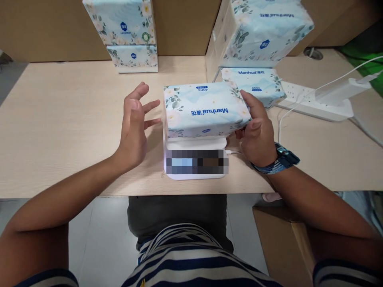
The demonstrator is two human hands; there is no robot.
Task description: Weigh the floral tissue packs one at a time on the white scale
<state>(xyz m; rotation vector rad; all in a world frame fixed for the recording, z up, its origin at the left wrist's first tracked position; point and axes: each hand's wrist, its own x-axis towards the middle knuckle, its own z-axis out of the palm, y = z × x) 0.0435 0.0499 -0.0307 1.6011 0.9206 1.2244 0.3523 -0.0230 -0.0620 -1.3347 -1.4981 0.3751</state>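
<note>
A light blue, flower-printed tissue pack [203, 103] is over the white scale [196, 143] at the middle of the table. My right hand [259, 129] grips the pack's right end, thumb in front and fingers around its far corner and underneath. My left hand [135, 127] is just left of the pack, fingers apart and holding nothing; its fingertips come close to the pack's left end. The scale's front panel is pixelated, so no reading shows. Whether the pack rests fully on the scale cannot be made out.
Behind the right hand lies another tissue pack [254, 81], below a tall stack of packs [263, 36]. More packs [133, 57] are stacked at the back left. A white power strip [317, 101] with cables lies at the right. A cardboard box [281, 243] stands on the floor.
</note>
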